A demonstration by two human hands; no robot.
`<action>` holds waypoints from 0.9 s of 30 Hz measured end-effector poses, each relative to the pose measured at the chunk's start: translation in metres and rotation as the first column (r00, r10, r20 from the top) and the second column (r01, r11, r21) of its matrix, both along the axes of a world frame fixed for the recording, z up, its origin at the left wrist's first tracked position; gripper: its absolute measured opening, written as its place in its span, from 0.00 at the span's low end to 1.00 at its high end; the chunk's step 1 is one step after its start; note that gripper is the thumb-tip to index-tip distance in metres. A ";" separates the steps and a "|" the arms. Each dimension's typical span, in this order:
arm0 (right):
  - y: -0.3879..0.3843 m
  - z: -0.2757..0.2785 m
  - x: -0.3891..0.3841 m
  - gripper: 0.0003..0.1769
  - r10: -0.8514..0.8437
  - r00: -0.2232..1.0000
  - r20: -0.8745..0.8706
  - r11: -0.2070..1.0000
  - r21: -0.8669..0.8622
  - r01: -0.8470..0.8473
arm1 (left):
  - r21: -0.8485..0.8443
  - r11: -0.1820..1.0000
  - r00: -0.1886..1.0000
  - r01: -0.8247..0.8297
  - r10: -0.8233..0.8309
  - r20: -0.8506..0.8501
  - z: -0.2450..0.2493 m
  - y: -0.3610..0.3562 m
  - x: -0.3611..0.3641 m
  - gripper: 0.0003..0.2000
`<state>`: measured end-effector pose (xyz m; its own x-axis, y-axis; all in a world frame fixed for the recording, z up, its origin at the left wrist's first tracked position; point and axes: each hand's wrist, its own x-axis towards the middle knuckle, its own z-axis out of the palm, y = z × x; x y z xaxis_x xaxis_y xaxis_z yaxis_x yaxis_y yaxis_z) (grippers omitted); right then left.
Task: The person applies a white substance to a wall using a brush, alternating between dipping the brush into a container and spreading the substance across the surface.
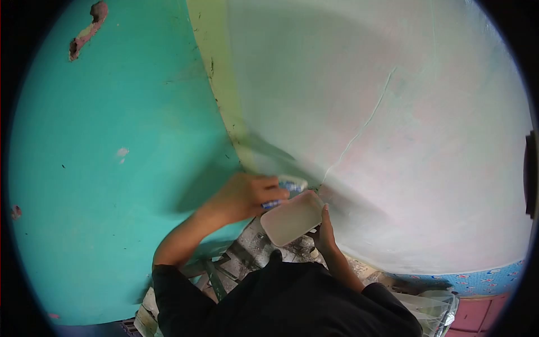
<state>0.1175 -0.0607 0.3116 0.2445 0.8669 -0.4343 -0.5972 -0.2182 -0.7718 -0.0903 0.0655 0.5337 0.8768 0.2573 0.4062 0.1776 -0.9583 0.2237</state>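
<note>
My left hand [250, 194] is closed around a whitish thing with blue print [292, 184]. Its exact kind is blurred and partly covered by my fingers. In front of my body, my right hand [325, 230] grips a shallow, rounded rectangular plastic tray [292, 219] by its right side, the thumb along the edge. The printed thing is just above the tray's far rim. Behind both hands, a long thin crack [368, 121] runs up the pale wall [314, 84] from near the corner.
A teal wall [112, 196] with a chipped hole [87, 33] meets the pale wall at a yellowish corner strip [216, 84]. Below are a stained floor [247, 247], a dark metal frame [213, 278] and clear plastic sheeting [429, 306] at the right.
</note>
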 end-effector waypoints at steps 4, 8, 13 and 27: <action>0.000 -0.005 -0.006 0.45 0.002 1.000 -0.014 1.000 -0.004 -0.002 | 0.121 0.992 0.996 -0.019 0.008 0.091 0.062 0.034 0.007 0.08; 0.001 -0.005 -0.013 0.45 -0.019 1.000 -0.024 1.000 -0.008 0.019 | 0.212 0.977 0.994 0.001 -0.023 0.102 0.117 0.066 0.022 0.08; -0.002 -0.013 -0.015 0.45 -0.026 0.999 -0.029 0.999 -0.038 0.025 | 0.164 0.986 0.970 0.033 -0.071 0.232 0.168 0.082 0.023 0.08; -0.027 -0.036 -0.014 0.45 -0.079 0.997 -0.016 0.990 -0.116 0.076 | 0.706 0.607 0.809 -0.365 -0.169 0.563 0.049 0.102 0.028 0.20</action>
<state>0.1032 -0.0877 0.2758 0.2994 0.7894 -0.5360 -0.6309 -0.2576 -0.7318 -0.0622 0.1673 0.5824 0.4281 -0.3070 0.8500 0.3899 -0.7858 -0.4801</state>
